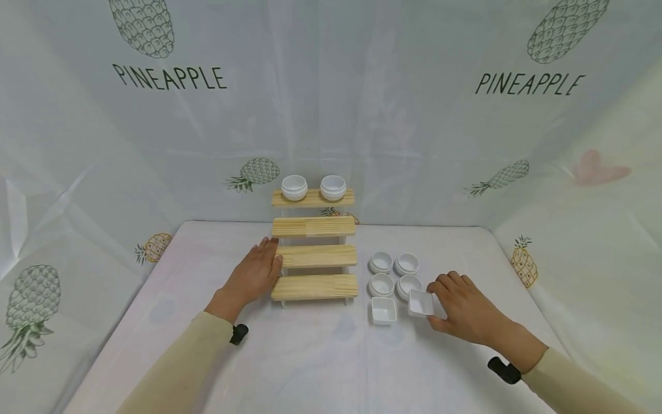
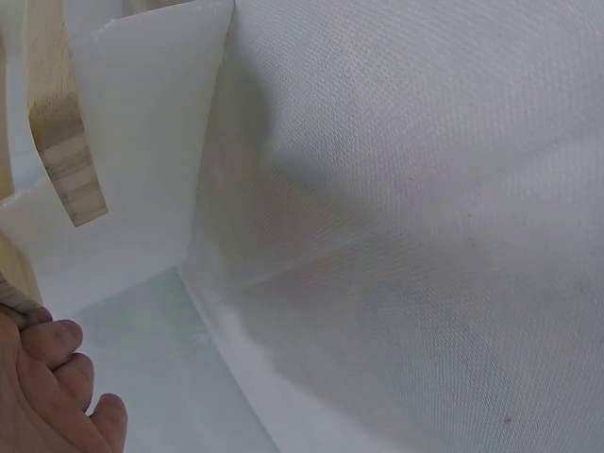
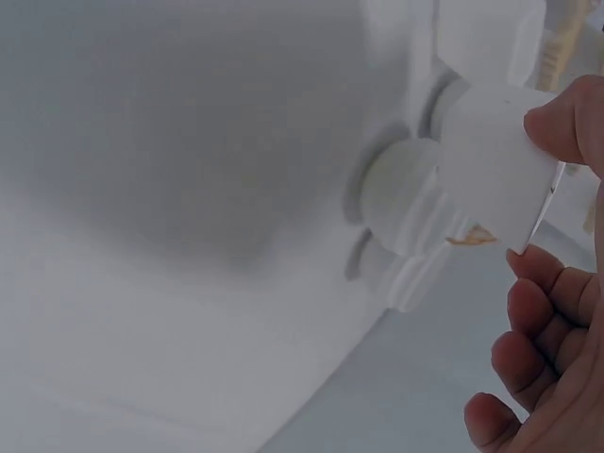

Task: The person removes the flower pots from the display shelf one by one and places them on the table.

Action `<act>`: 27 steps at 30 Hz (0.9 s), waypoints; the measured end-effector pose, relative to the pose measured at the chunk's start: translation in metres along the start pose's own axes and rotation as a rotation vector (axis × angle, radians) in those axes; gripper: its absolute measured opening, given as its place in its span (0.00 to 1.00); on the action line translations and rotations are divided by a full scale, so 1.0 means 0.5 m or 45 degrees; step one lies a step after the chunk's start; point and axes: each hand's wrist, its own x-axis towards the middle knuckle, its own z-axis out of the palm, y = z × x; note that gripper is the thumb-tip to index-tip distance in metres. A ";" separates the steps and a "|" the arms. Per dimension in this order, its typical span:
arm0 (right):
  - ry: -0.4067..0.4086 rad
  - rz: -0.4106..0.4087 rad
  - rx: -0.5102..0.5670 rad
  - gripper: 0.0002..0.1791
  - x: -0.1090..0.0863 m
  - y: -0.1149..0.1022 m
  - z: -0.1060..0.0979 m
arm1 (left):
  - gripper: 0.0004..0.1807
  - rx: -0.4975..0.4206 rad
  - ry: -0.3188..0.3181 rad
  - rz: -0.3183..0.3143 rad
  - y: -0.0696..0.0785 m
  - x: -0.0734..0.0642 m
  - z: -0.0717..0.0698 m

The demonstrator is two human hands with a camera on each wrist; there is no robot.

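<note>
In the head view my right hand pinches a small square white dish by its edge, between thumb and fingertips. The right wrist view shows the thumb on one side of this dish, with the other fingers loosely bent. Another square white dish stands on the table to its left. Several round white bowls sit just behind the two dishes. My left hand rests against the left side of a stepped rack with wooden boards, its fingers touching a board end.
Two round white bowls stand on the rack's top board. A pale cloth covers the table. Behind it hangs a curtain printed with pineapples.
</note>
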 end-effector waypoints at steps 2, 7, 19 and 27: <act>-0.008 0.003 0.018 0.27 -0.007 -0.003 0.011 | 0.39 0.003 -0.001 -0.005 0.000 0.000 0.000; -0.016 0.008 0.052 0.27 -0.018 -0.009 0.038 | 0.39 0.002 -0.006 -0.003 0.000 0.000 -0.001; -0.018 -0.003 0.055 0.27 -0.017 -0.011 0.070 | 0.38 -0.019 -0.012 -0.004 0.002 -0.002 -0.004; 0.023 -0.021 0.043 0.27 -0.014 -0.005 0.075 | 0.37 -0.022 -0.015 -0.009 0.002 0.000 -0.003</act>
